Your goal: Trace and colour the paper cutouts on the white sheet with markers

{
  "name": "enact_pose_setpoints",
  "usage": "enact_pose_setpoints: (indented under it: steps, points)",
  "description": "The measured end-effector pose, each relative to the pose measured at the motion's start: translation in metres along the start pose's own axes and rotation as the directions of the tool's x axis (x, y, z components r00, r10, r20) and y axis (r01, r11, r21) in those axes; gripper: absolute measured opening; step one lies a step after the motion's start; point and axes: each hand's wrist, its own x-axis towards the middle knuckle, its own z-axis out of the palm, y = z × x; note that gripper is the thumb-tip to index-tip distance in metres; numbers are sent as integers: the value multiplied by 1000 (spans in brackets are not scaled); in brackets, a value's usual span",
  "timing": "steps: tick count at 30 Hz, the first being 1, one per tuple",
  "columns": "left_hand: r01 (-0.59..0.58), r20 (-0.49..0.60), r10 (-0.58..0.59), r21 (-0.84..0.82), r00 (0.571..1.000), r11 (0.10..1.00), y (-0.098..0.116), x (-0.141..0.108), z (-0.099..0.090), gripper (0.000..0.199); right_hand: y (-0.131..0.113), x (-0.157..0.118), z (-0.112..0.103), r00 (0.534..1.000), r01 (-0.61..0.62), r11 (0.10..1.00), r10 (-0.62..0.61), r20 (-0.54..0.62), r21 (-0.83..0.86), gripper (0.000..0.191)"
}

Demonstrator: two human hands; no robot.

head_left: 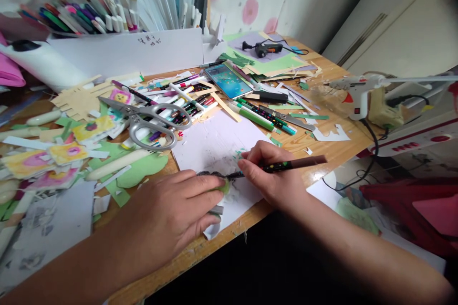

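Observation:
My right hand (274,171) is closed around a slim black marker pen (282,166) with coloured dots and a brown end. The pen's tip points left, at a small dark-edged, green paper piece (225,186). My left hand (179,205) presses that piece down with its fingertips, the fingers close together, hiding most of it. A short grey strip (216,209) shows between its fingers and thumb. Under both hands lies a white sheet of paper (218,140) with green and dark ink marks, its near corner curled at the table edge.
Grey scissors (152,121) lie across loose markers to the left. Behind the sheet are a phone (229,80) and a green marker (252,116). Painted paper pieces (67,152) cover the left side. Glue guns, one white (358,95) and one black (268,49), are at the right and back.

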Motion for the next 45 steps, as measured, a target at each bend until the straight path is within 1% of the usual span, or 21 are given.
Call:
enact_pose_setpoints:
  steps: [13, 18, 21, 25, 27, 30, 33, 37, 40, 45]
  points:
    - [31, 20, -31, -2, 999, 1000, 2, 0, -1, 23, -2, 2, 0, 999, -32, 999, 32, -31, 27, 23]
    - [8, -44, -9, -14, 999, 1000, 0, -1, 3, 25, -1, 1, -1, 998, -40, 995, 44, -36, 93, 25]
    - [-2, -24, 1, -5, 1000, 1000, -2, -1, 3, 27, 0, 1, -2, 999, -37, 998, 38, -13, 57, 24]
    - [-24, -16, 25, 31, 1000, 999, -3, -1, 0, 27, -1, 1, -3, 998, -44, 993, 48, -32, 113, 25]
    - [-33, -23, 34, 39, 999, 999, -3, -1, -1, 27, -2, 2, -3, 999, -44, 996, 46, -23, 82, 24]
    - [-30, -27, 31, 36, 999, 999, -3, 0, -2, 27, -3, 2, -3, 998, -59, 997, 60, -15, 53, 24]
    - [-23, -19, 23, 21, 1000, 1000, -3, -1, -1, 27, -3, 2, -3, 997, -71, 994, 73, -25, 80, 25]
    - [-20, -12, 20, 21, 1000, 1000, -4, -1, -1, 29, -2, 3, -3, 998, -56, 994, 56, -4, 90, 25]
    - [-8, -3, 8, 5, 1000, 1000, -4, -1, -1, 29, -2, 3, -3, 997, -72, 992, 74, -16, 99, 24]
    - [13, 5, -13, -13, 1000, 1000, -4, -2, 0, 31, -2, 2, -3, 997, -74, 991, 75, -1, 109, 25]
